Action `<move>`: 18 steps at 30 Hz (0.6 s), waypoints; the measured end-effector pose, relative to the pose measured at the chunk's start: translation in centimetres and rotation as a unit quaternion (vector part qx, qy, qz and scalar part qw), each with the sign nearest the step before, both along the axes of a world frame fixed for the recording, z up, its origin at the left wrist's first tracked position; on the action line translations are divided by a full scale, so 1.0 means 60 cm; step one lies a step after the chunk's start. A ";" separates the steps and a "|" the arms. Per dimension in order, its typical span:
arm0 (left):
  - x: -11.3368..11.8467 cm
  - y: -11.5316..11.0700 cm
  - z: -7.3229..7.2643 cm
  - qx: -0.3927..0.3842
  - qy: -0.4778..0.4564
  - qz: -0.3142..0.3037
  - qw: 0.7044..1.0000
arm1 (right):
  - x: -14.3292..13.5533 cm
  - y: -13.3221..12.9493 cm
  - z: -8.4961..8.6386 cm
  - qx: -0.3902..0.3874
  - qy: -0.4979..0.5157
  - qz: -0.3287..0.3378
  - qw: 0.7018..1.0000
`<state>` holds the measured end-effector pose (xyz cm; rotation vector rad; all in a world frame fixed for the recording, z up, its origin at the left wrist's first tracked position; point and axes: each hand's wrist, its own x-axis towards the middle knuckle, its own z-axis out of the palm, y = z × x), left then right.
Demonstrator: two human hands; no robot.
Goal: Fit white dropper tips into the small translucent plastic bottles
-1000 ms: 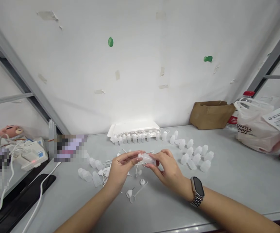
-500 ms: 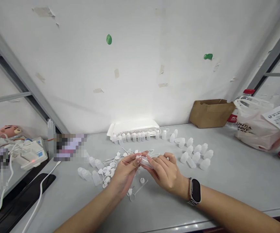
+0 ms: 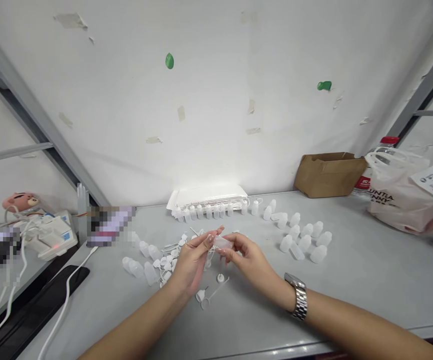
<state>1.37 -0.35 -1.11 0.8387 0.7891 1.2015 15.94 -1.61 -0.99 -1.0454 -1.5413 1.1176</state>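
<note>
The bottle [image 3: 223,242] is up between the two hands, above the middle of the table [image 3: 351,285], lying roughly on its side. It looks like thin, translucent plastic: probably very light, soft enough to dent under a squeeze, a little slippery, and unlikely to break. The firmer hold should be close to the neck, with only a gentle grip around the body. The left hand [image 3: 189,261] is nearly closed, thumb and fingers pinching the end toward 9 o'clock; the right hand [image 3: 249,257] is narrowed too, thumb and fingertips on the end toward 3 o'clock. Which end is the neck, I cannot tell. From the bottle, caps [image 3: 168,259] lie at 8 o'clock and loose bottles [image 3: 305,243] at 3.
</note>
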 end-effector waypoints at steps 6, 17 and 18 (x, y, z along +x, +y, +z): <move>0.000 -0.004 0.007 -0.028 -0.041 -0.018 0.999 | 0.006 -0.013 -0.012 0.219 -0.152 -0.078 0.961; 0.013 -0.010 -0.002 -0.003 -0.056 -0.008 0.998 | 0.009 -0.006 -0.022 0.490 -0.307 -0.110 0.808; 0.012 -0.009 -0.003 -0.002 -0.051 -0.013 0.999 | 0.007 -0.008 -0.022 0.456 -0.284 -0.104 0.837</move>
